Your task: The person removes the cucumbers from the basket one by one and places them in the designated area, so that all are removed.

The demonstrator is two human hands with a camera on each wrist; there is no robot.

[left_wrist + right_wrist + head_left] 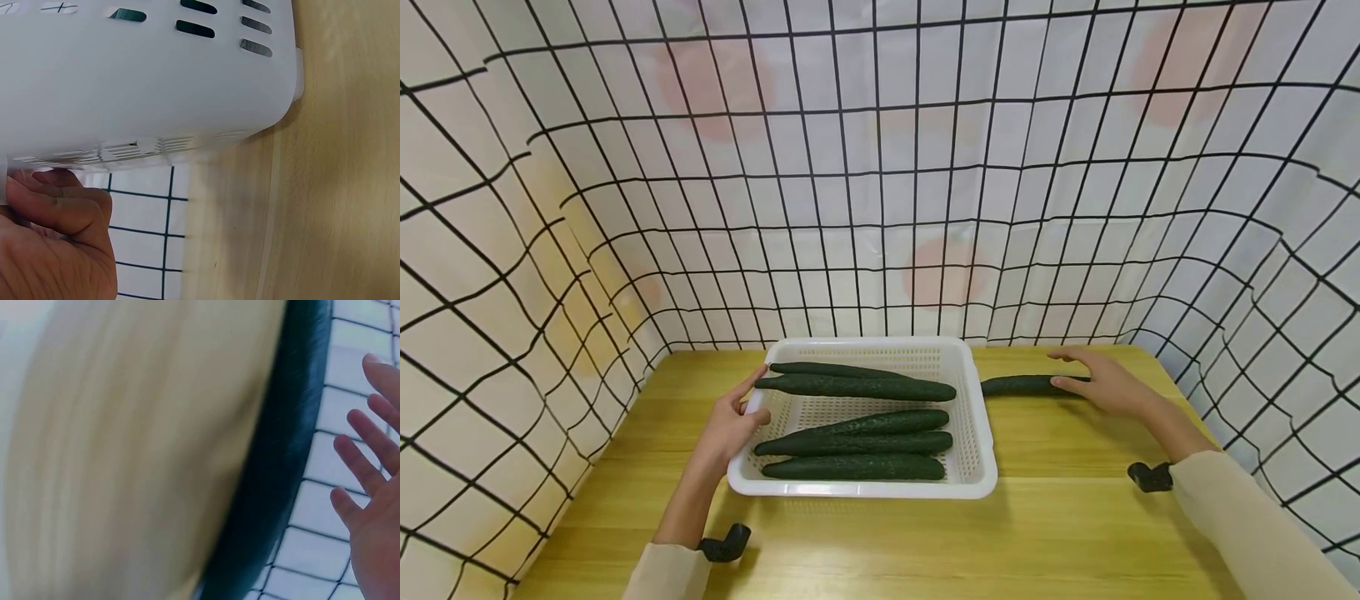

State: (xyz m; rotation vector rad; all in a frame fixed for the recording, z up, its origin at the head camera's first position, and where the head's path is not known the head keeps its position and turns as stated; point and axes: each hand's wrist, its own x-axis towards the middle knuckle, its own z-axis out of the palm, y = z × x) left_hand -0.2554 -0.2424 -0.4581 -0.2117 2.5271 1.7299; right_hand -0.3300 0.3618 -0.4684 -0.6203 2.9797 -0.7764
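So my left grip [730,425] has hold of the white basket [865,490], pinching its left rim, with the thumb hooked over the inner side and the other fingers curled on the outside. My left wrist view shows those fingers bent right up against the plastic.

My right grip [1105,385] is wide, fingers spread, nothing held. It's over the loose cucumber [1018,385], thumb across the top of it and index finger out on the far side. Honestly can't tell if I'm touching it, and the right wrist view is pretty blurry.

That loose cucumber lies on the desk [880,550] by the far edge, between the basket and the far right corner. Its left end is just beside the basket's right wall; the other end goes under my hand.

The basket sits upright near the far edge too, a bit left of the middle. I count five cucumbers inside, all lying roughly side to side: a far pair [857,386] along the back, a middle pair [850,446] touching each other, and a near one [853,468] by the front wall.

There's a black net [846,174] past the far edge and along both sides, with a pale sheet [818,83] behind it.
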